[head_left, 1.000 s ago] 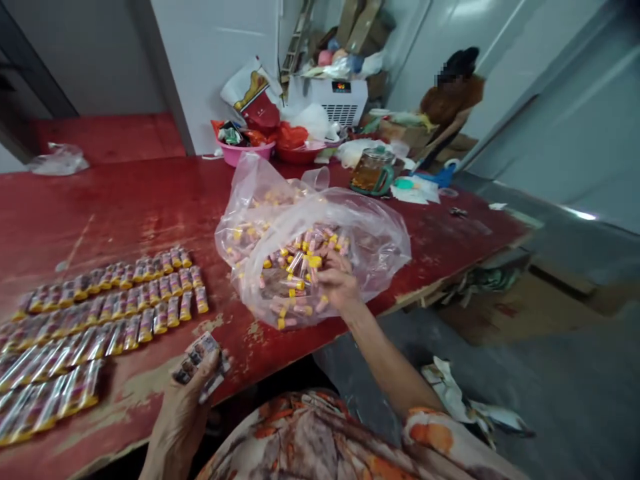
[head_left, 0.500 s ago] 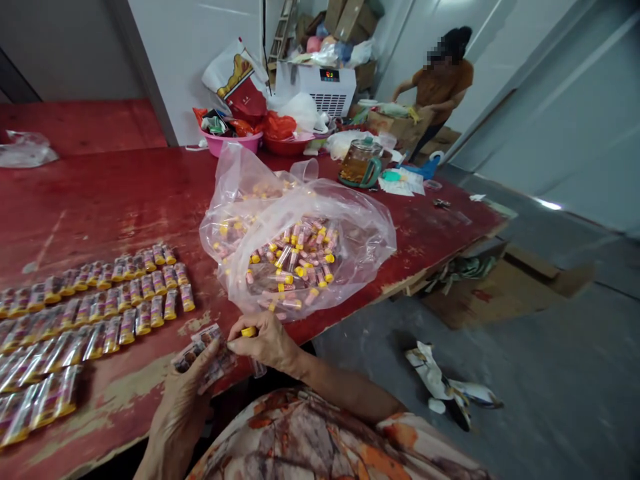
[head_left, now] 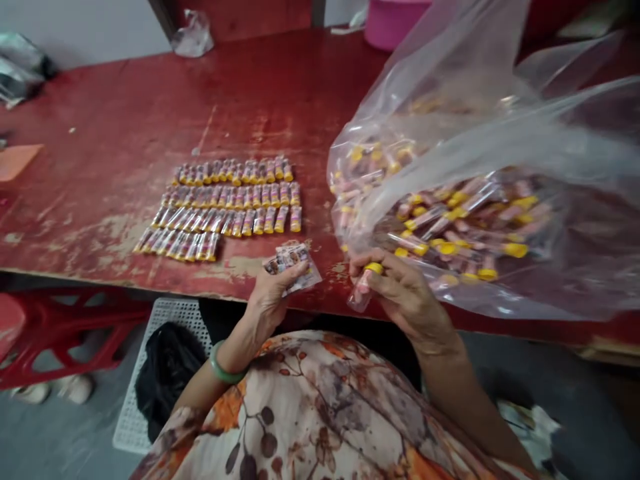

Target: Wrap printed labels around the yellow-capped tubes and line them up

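My left hand (head_left: 267, 297) is closed on a small stack of printed plastic sleeves (head_left: 304, 279), thumb on top, at the table's front edge. A short way to its right, my right hand (head_left: 413, 303) pinches a small clear tube (head_left: 359, 295) with a yellow cap and pink contents. The tube tilts with its cap up, apart from the sleeves. Close behind that hand lies a large open clear plastic bag (head_left: 350, 153) full of similar yellow-capped tubes. Beyond my left hand, several rows of wrapped tubes (head_left: 245, 197) lie side by side, yellow ends toward me.
The worn red table (head_left: 125, 120) spans the view. At its back are a crumpled plastic bag (head_left: 194, 37) and a pink basin (head_left: 390, 23). Below the front edge stand a red plastic stool (head_left: 75, 333) and a white crate (head_left: 130, 407) with black cloth (head_left: 167, 373) on it.
The view has swung left and down, so the co-worker is out of sight. My hands have drawn apart, and the tube in my right hand shows more fully.
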Demonstrator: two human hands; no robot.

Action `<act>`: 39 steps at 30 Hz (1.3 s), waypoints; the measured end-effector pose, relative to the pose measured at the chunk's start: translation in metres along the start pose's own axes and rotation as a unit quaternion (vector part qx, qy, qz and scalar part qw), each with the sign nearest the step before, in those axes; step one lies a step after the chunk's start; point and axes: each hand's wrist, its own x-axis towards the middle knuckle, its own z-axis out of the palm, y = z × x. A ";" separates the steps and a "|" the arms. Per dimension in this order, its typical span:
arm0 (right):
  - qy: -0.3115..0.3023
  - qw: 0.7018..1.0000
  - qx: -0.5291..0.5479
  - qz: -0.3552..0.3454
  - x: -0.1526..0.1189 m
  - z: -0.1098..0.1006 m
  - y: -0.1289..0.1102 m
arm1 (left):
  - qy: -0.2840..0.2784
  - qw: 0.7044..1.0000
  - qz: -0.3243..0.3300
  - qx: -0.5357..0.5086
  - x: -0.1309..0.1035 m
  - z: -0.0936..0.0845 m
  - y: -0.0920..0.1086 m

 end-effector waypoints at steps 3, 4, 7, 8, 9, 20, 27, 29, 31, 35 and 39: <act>0.037 0.998 -0.037 -0.030 -0.004 0.003 0.006 | -0.002 1.000 0.015 -0.004 0.005 -0.004 -0.006; 0.050 0.997 -0.052 -0.032 -0.005 0.006 0.009 | -0.004 1.000 0.021 -0.005 0.006 -0.005 -0.008; 0.074 0.989 -0.125 -0.007 -0.005 0.020 0.015 | -0.016 0.999 0.042 0.002 0.008 -0.003 -0.014; 0.074 0.986 -0.151 0.004 -0.003 0.026 0.016 | -0.020 0.999 0.049 0.010 0.008 -0.001 -0.016; 0.076 0.982 -0.172 0.007 -0.001 0.032 0.018 | -0.025 0.998 0.052 0.019 0.007 0.000 -0.017; 0.068 0.979 -0.192 -0.023 0.016 0.032 0.016 | -0.011 0.999 0.031 0.012 0.005 -0.009 -0.005; 0.027 0.975 -0.188 -0.111 -0.007 0.024 0.016 | 0.022 0.998 0.056 -0.031 0.009 -0.013 -0.009; 0.040 0.960 -0.226 -0.162 -0.009 0.029 0.015 | 0.017 0.998 0.042 -0.041 0.008 -0.014 -0.009; 0.061 0.948 -0.237 -0.205 -0.009 0.035 0.016 | 0.011 0.998 0.030 -0.051 0.007 -0.014 -0.009; 0.105 0.925 -0.251 -0.266 -0.010 0.043 0.019 | 0.023 0.997 0.029 -0.067 0.005 -0.011 -0.008; 0.114 0.907 -0.270 -0.304 -0.013 0.048 0.012 | 0.048 0.995 0.034 -0.082 0.004 -0.009 -0.008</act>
